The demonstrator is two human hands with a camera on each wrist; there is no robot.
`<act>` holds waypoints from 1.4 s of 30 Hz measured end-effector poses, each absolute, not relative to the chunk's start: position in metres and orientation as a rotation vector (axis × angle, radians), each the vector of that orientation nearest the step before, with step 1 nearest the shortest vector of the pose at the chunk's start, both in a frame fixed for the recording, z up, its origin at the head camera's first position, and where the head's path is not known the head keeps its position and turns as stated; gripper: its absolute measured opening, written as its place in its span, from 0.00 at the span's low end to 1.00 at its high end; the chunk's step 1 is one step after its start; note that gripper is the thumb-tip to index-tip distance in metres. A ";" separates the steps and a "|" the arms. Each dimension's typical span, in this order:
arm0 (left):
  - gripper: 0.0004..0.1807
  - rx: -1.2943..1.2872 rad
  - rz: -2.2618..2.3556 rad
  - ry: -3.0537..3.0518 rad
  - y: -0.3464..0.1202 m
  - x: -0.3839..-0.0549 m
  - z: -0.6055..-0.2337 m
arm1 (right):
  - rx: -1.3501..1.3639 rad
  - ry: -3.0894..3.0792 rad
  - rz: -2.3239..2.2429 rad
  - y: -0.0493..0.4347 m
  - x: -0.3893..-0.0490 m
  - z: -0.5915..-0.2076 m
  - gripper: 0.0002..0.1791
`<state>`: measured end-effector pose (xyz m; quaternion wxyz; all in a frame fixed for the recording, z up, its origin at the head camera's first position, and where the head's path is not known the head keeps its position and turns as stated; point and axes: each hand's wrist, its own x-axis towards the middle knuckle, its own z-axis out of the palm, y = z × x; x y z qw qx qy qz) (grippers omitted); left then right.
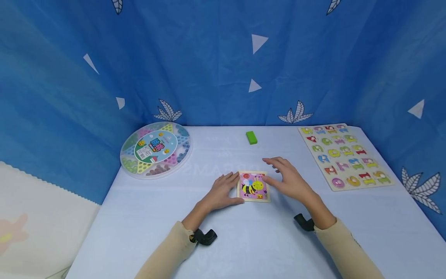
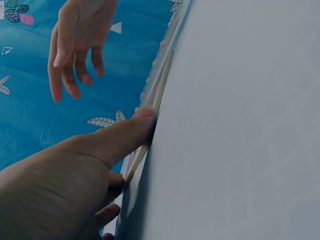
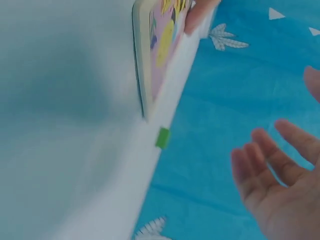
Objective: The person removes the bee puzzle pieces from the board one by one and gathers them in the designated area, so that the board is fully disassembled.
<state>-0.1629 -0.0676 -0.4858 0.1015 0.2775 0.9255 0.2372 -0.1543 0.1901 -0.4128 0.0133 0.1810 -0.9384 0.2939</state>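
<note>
A small square wooden puzzle with a bee picture on pink lies flat in the middle of the table. My left hand rests at its left side, the fingers near the upper left corner. The left thumb touches the near edge of the frame in the left wrist view. Raised above the right side of the puzzle is my right hand, fingers spread and apart from it. Nothing lies in the right palm in the right wrist view.
A green block lies beyond the puzzle. At the back left sits a round Chinese checkers set under a clear lid. A wooden number board with colourful pegged pieces lies at the right. Blue curtains hang behind the table.
</note>
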 end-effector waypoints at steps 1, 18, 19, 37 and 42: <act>0.48 0.806 0.709 2.736 -0.068 -0.162 -0.486 | 0.586 -2.930 0.967 0.188 -0.159 -0.415 0.34; 0.46 0.779 0.710 2.793 -0.067 -0.158 -0.488 | 0.800 -3.156 0.999 0.156 -0.208 -0.446 0.23; 0.46 0.777 0.707 2.797 -0.067 -0.158 -0.489 | 0.804 -3.167 0.982 0.155 -0.209 -0.446 0.23; 0.47 0.750 0.685 2.839 -0.065 -0.157 -0.489 | 0.786 -3.211 0.846 0.146 -0.220 -0.452 0.16; 0.48 0.728 0.684 2.833 -0.063 -0.156 -0.489 | 0.806 -3.190 0.812 0.145 -0.220 -0.452 0.16</act>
